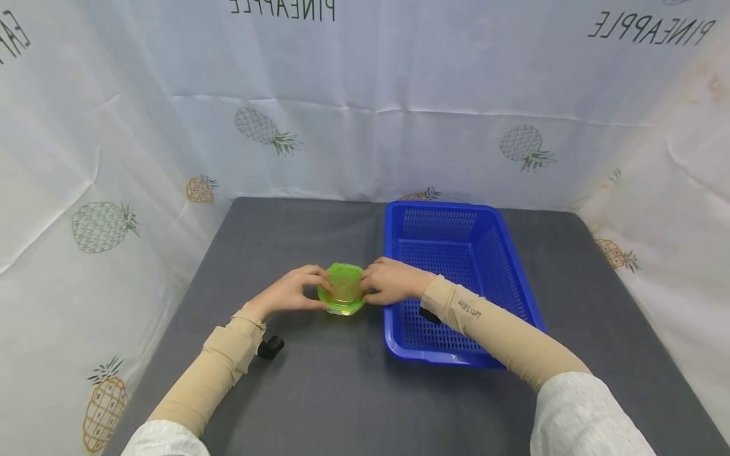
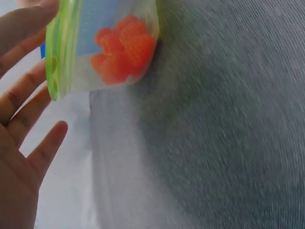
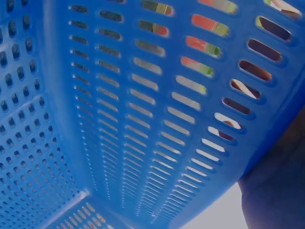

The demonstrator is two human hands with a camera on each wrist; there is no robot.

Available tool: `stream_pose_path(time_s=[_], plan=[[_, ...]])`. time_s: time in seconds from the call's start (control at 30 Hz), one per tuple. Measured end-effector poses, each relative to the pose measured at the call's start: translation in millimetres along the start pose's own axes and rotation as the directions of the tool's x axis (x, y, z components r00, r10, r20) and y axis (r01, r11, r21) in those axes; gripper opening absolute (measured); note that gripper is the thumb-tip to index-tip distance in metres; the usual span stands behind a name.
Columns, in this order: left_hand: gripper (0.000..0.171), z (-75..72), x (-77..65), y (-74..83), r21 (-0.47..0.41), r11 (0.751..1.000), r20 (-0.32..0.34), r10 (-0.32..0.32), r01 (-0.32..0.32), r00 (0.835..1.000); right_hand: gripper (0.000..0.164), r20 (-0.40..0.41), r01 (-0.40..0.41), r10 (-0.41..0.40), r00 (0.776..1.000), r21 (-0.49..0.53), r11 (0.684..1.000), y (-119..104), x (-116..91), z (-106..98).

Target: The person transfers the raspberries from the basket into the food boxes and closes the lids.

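A small clear food container (image 2: 86, 76) with a green lid (image 1: 345, 285) stands on the dark cloth, left of the basket. Orange-red pieces (image 2: 124, 50) with bumpy surfaces show through its wall in the left wrist view. My left hand (image 1: 293, 291) holds the lid's left edge between thumb and fingers, the other fingers spread out. At the right edge, my right hand (image 1: 393, 280) grips the lid with curled fingers, its wrist over the basket's side. The right wrist view shows the container only in scraps through the basket slots; the right fingers are mostly hidden there.
A blue slotted plastic basket (image 1: 393, 329) stands right of the container, under my right forearm. Dark grey cloth (image 1: 319, 392) covers the table. White curtains (image 1: 371, 152) printed with pineapples hang behind and on both sides.
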State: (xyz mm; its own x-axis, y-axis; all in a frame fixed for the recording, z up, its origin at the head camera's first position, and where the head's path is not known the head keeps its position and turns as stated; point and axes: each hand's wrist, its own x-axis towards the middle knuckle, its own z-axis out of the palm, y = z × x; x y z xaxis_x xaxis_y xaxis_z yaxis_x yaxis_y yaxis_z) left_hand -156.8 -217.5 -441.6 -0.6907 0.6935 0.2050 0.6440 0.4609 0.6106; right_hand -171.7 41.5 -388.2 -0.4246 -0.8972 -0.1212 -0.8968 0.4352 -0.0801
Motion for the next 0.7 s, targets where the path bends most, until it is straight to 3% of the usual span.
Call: stream_pose_path(time_s=[0.17, 0.3, 0.47, 0.57, 0.7], plan=[[0.025, 2.0, 4.5, -3.1, 0.017, 0.998, -0.022, 0.053, -0.052, 0.998, 0.018, -0.029, -0.014, 0.015, 0.999, 0.046, 0.999, 3.8, -2.7, 4.8], [0.023, -1.0, 4.8, -0.6, -0.004, 1.000, -0.041, 0.031, -0.031, 0.999, 0.020, -0.117, 0.029, -0.016, 0.993, 0.108, 0.994, 6.8, -7.1, 6.7], [0.012, -13.3, 8.1, 6.9, 0.039, 0.999, -0.146, 0.028, -0.023, 0.989, 0.021, -0.232, 0.037, -0.001, 0.973, 0.152, 0.988, 15.1, -23.0, -9.6], [0.006, -22.5, 9.4, 9.0, 0.173, 0.983, -0.285, 0.114, -0.066, 0.952, 0.022, -0.303, -0.005, 0.047, 0.952, 0.138, 0.990, 23.6, -41.1, -23.2], [0.004, -34.8, 6.4, 9.7, 0.340, 0.938, -0.454, 0.229, -0.070, 0.861, 0.029, -0.421, -0.067, 0.114, 0.900, 0.124, 0.990, 38.6, -72.9, -37.1]])
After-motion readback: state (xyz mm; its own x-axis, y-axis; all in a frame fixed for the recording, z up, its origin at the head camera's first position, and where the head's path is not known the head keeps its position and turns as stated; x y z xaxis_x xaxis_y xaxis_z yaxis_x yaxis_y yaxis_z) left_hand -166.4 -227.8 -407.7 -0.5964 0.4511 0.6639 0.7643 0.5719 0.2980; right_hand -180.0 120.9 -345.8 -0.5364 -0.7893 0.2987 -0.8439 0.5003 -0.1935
